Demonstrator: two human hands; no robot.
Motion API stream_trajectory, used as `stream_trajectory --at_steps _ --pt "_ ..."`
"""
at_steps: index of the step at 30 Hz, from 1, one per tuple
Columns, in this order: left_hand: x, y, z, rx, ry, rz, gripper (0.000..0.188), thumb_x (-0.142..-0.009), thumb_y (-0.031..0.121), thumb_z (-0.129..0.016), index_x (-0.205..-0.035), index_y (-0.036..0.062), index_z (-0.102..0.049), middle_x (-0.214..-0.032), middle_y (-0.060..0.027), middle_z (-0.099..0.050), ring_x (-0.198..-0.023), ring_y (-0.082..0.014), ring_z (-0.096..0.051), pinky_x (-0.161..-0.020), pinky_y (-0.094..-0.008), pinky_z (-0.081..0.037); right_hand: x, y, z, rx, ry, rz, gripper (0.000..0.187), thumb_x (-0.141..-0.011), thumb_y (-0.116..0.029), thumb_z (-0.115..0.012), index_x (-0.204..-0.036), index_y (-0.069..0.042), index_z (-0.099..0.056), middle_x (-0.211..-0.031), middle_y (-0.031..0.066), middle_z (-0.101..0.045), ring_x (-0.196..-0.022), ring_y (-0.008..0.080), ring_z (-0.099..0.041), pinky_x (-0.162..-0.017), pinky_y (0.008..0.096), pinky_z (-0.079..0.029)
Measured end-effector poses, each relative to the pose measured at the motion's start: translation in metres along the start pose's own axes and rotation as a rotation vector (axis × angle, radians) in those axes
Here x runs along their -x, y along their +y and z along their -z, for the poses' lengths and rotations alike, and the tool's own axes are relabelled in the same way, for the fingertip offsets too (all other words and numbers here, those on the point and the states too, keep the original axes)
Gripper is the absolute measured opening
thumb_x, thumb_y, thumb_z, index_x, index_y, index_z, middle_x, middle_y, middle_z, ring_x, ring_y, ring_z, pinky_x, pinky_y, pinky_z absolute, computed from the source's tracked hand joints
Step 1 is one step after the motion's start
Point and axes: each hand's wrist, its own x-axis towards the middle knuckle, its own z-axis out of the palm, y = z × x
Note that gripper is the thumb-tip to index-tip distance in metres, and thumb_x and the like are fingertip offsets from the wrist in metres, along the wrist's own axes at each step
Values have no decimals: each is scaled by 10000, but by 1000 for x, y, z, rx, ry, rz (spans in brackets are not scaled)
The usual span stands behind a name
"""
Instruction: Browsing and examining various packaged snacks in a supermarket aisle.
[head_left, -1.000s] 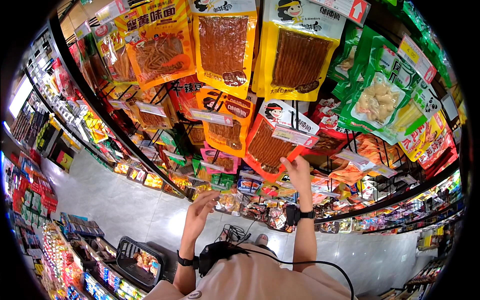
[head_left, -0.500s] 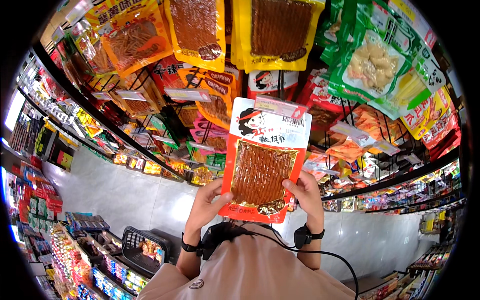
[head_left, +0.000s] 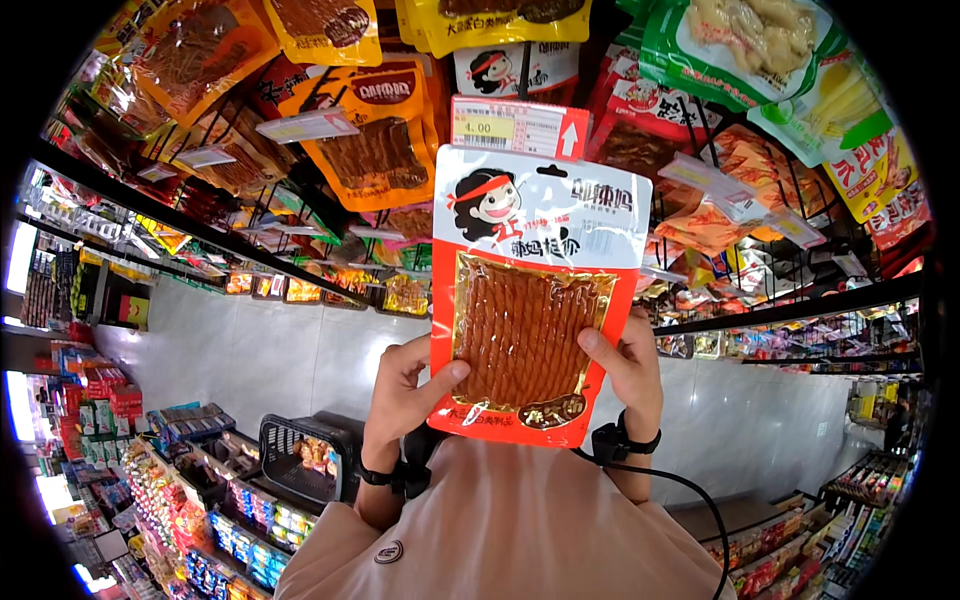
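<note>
A red and white snack packet point(head_left: 525, 330) is held upright before my chest, its clear window showing brown strips in ridged rows. My left hand point(head_left: 405, 390) grips its lower left edge, thumb on the front and fingers behind. On the opposite edge my right hand point(head_left: 628, 365) pinches it the same way, thumb lying on the window. Just above the packet's top edge is a price tag point(head_left: 515, 128) on a display hook. A similar white-topped packet point(head_left: 515, 70) hangs behind that tag.
Orange packets point(head_left: 370, 135) hang at the left of the rack, and green packets point(head_left: 745, 45) at the upper right. A black shopping basket point(head_left: 310, 455) with goods inside stands at the lower left, beside low shelves of small snacks point(head_left: 245, 525). Grey tiled floor point(head_left: 740, 420) runs behind.
My view has shifted, so the hanging packets sit higher in the picture. The held packet now looks larger and more square-on, its top below the price tag. Both hands keep their grip.
</note>
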Motion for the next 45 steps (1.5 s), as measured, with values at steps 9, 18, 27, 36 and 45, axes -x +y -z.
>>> stream_trajectory --at_steps 9,18,27,36,45 --pt "0 -4 -6 -5 -27 -21 175 -931 69 -771 -1061 -42 -732 -819 -33 -758 -752 -55 -646 -717 -251 -512 8 2 10 -3 -37 26 223 -942 -210 -732 -931 12 -716 -775 63 -705 -686 142 -637 -650 306 -472" --pt "-4 -4 -16 -114 -113 -73 163 -871 83 -816 -971 -29 -752 -791 -69 -764 -719 -93 -679 -700 -261 -508 23 -8 18 -356 54 -208 520 -878 -118 -767 -1336 42 -579 -1213 103 -692 -1097 180 -628 -961 343 -493" --pt "-8 -6 -22 -128 -119 -79 171 -855 80 -832 -962 -32 -760 -822 -90 -780 -727 -104 -701 -694 -262 -514 27 -10 21 -487 80 -194 561 -849 -93 -786 -1353 40 -579 -1276 111 -675 -1150 199 -624 -983 358 -490" --pt "-12 -7 -31 -10 -122 -55 155 -890 85 -816 -953 -41 -751 -826 -77 -770 -748 -99 -680 -724 -260 -508 29 -16 22 -724 20 -222 600 -840 -63 -780 -1390 40 -563 -1331 116 -657 -1235 210 -595 -1043 380 -466" --pt "-10 -7 -31 7 -110 -51 169 -906 101 -809 -972 -41 -744 -823 -61 -758 -759 -87 -658 -725 -256 -501 23 -9 26 -635 42 -235 558 -862 -109 -777 -1360 42 -576 -1299 115 -666 -1187 206 -611 -1004 363 -482"
